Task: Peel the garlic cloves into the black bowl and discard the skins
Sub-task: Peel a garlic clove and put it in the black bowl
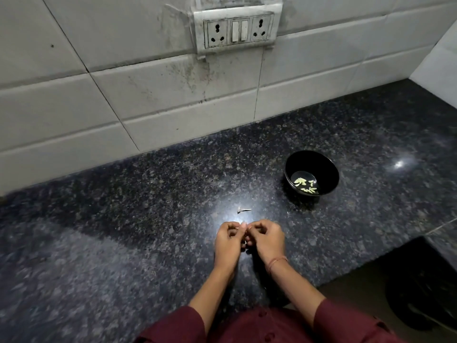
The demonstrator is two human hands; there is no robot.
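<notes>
My left hand (228, 240) and my right hand (265, 240) meet low over the dark granite counter (148, 199), fingers curled. Between their fingertips they pinch a small garlic clove (243, 227), mostly hidden by the fingers. The black bowl (329, 169) stands to the right and farther back, with several peeled pale cloves (306, 185) on its bottom. A small scrap of garlic skin (243, 210) lies on the counter just beyond my hands.
A white tiled wall (173, 107) with a socket panel (238, 29) rises behind the counter. The counter's edge steps back at the lower right, where a dark object (425, 293) sits below on the floor.
</notes>
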